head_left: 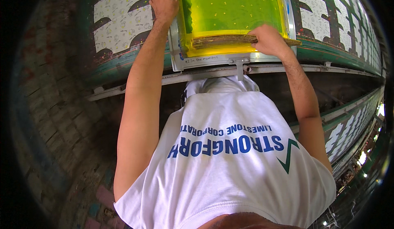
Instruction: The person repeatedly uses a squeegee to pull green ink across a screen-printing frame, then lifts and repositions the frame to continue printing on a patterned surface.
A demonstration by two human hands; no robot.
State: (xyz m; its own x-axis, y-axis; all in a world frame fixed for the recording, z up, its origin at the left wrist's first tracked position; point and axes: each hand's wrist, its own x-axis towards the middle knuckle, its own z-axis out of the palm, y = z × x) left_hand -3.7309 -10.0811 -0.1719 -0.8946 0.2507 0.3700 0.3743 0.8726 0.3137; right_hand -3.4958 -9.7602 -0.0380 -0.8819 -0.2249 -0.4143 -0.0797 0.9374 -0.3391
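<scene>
A screen printing frame [177, 48] with metal rails lies in front of me. Its mesh [236, 9] is yellow-green with wet-looking yellow ink and small light specks. My left hand [165, 3] grips the frame's left rail near the top of the view, fingers bent over the edge. In my right hand [269, 40] is the right part of a wooden squeegee [221, 41], which lies crosswise over the mesh near the frame's close end. The squeegee's brown wood has yellow ink along it. Its lower edge is hidden.
White printed fabric pieces [123, 17] lie on the green printing table left of the frame, with more fabric pieces [314, 15] on the right. A metal rail [279, 69] runs along the table's near edge, under a frame bracket [239, 67]. Another table [349, 126] stands at right.
</scene>
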